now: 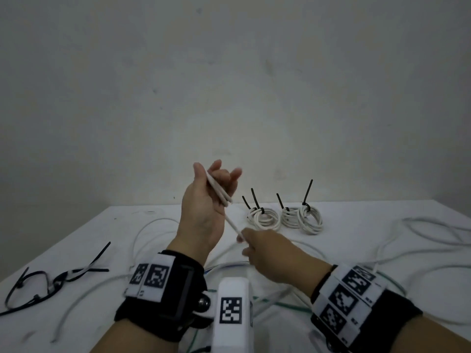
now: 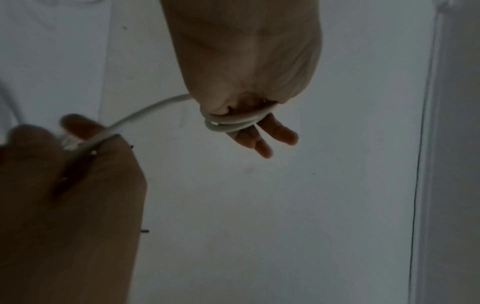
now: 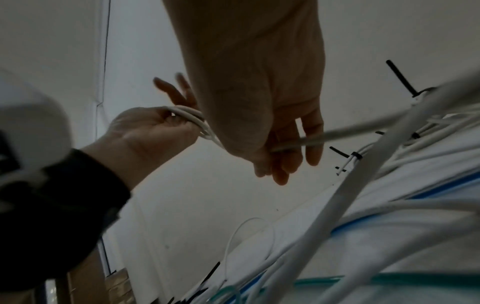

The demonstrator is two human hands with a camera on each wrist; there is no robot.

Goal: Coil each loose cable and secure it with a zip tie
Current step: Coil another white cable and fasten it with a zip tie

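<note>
My left hand point(image 1: 204, 212) is raised above the table, palm towards me, with a white cable point(image 1: 219, 191) wound in a few loops round its fingers. In the left wrist view the loops point(image 2: 233, 122) sit at the base of the fingers point(image 2: 280, 133), whose tips stick out past them. The thumb holds the loops point(image 3: 192, 117) in the right wrist view. One strand point(image 1: 233, 226) runs down from the loops to my right hand point(image 1: 267, 253), which pinches it taut just below and to the right.
Three white coils point(image 1: 265, 219) point(image 1: 290, 216) point(image 1: 311, 217), each bound with a black zip tie, lie at the back of the white table point(image 1: 356, 212). Loose black zip ties point(image 1: 63, 276) lie at the left. Loose white cables point(image 1: 420, 240) and a green one point(image 1: 280, 304) sprawl near me.
</note>
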